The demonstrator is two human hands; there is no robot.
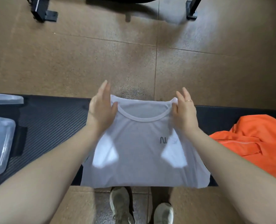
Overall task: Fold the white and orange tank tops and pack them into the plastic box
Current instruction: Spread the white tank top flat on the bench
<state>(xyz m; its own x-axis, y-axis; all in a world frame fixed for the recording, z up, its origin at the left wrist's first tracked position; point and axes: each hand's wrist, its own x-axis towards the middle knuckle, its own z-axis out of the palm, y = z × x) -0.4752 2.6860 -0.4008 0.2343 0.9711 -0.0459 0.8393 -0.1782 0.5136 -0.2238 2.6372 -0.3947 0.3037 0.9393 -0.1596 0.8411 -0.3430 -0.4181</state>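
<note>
White tank top [142, 152] on bench [53, 120], both shoulders pinched.
I see left hand [101, 107] and right hand [185, 110] gripping straps, thumbs under; thin fabric may slip or skew. Orange tank top [256, 143] right, plastic box [0, 143] left.

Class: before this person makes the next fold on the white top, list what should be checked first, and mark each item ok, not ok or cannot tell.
1. White top lies flat on the bench: ok.
2. Left hand holds its shoulder strap: ok.
3. Right hand holds the other strap: ok.
4. Sides already folded in: ok.
5. Box within reach at the left: ok, though whether it is open: cannot tell.
6. Orange top folded: not ok, it lies crumpled.
</note>
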